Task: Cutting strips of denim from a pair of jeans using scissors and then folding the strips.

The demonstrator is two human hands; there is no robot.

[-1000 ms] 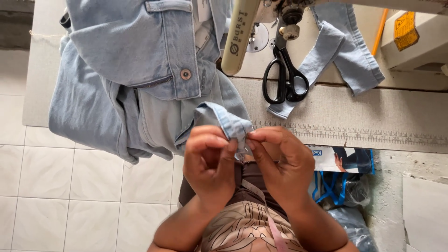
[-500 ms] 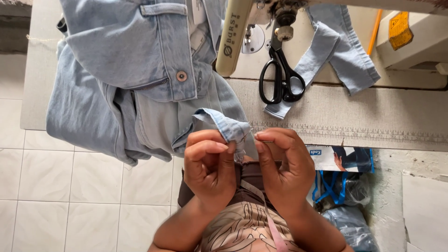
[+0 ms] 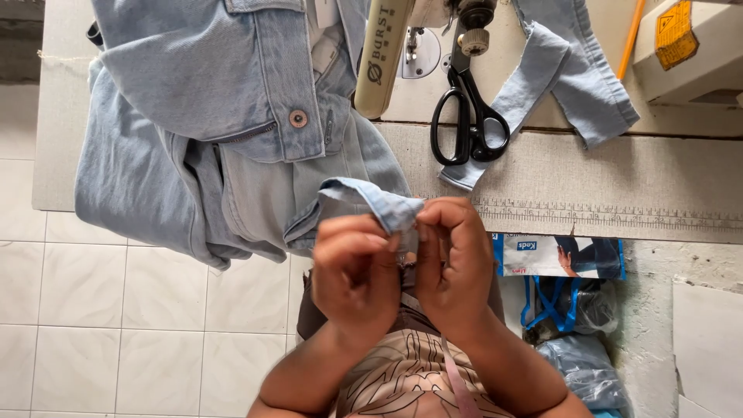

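Both hands raised close together below the edge of the surface [image 3: 665,197], left hand [image 3: 357,267] and right hand [image 3: 457,259] each with a clenched grip pinching the folded end of a light blue denim strip [image 3: 371,203] between fingertips. Strip running back to the denim jacket [image 3: 232,131] draped over the surface edge and hanging toward the tiled floor [image 3: 116,333]. Farther back, black scissors [image 3: 468,128] lying beside a loose denim piece [image 3: 565,77], just under the sewing machine head [image 3: 387,54], well apart from the hands.
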